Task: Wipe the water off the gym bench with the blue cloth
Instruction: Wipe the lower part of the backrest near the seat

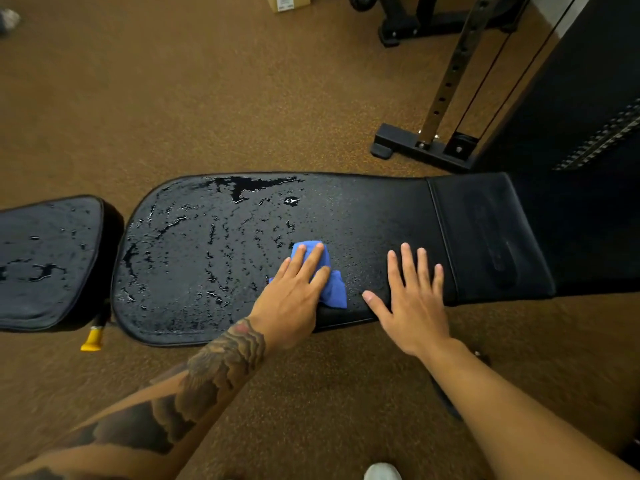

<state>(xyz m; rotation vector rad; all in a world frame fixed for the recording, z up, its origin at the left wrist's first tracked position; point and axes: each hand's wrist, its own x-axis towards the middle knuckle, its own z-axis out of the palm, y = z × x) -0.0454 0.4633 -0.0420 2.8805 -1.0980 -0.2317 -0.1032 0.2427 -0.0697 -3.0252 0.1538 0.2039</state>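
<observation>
A black padded gym bench (pixel 381 209) lies across the view. Water streaks and beads (pixel 207 237) cover the left half of its long pad, and more droplets sit on the separate seat pad (pixel 45 258) at the far left. My left hand (pixel 294 292) presses flat on a crumpled blue cloth (pixel 334 289) near the pad's front edge, right of the wettest area. Only the cloth's top and right side show past my fingers. My right hand (pixel 414 299) rests flat with fingers spread on the drier part of the pad, empty.
Brown speckled floor surrounds the bench. A black cable machine base and upright (pixel 426 147) stand behind the bench at the right. A yellow-tipped lever (pixel 92 339) sticks out between the pads. A cardboard box (pixel 287 1) sits far back. A white shoe (pixel 382 472) shows below.
</observation>
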